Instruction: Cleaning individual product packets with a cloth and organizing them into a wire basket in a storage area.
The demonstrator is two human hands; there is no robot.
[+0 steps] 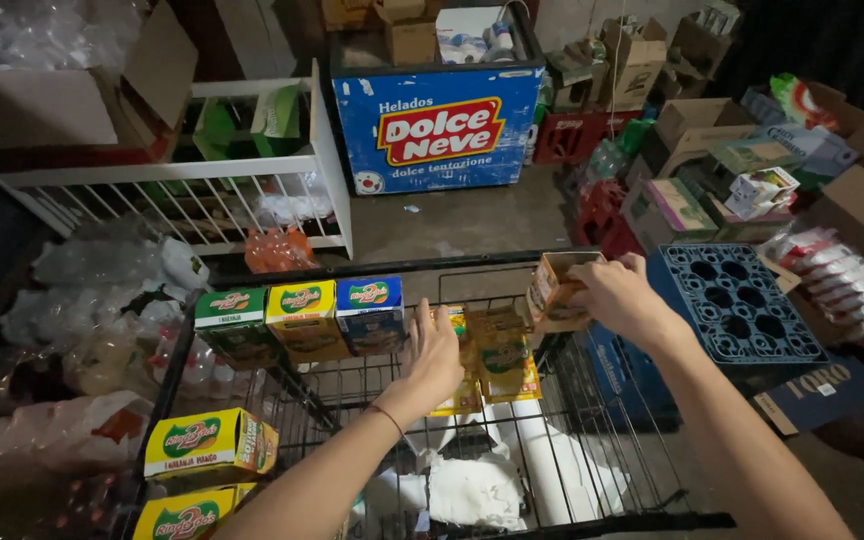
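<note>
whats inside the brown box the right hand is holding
The right hand grips the brown box at the black wire rack. Its top is open and only dark interior shows. Whether anything lies inside cannot be told; the walls and the hand cover it.

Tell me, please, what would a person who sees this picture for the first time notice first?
Most striking is the big blue chest freezer with a red and yellow logo, standing at the back in the middle. Next, in the foreground, two bare hands work over a black wire cart: the left hand rests on yellow packets, the right hand grips a small open carton. Colourful boxes line the cart's far left rim.
</note>
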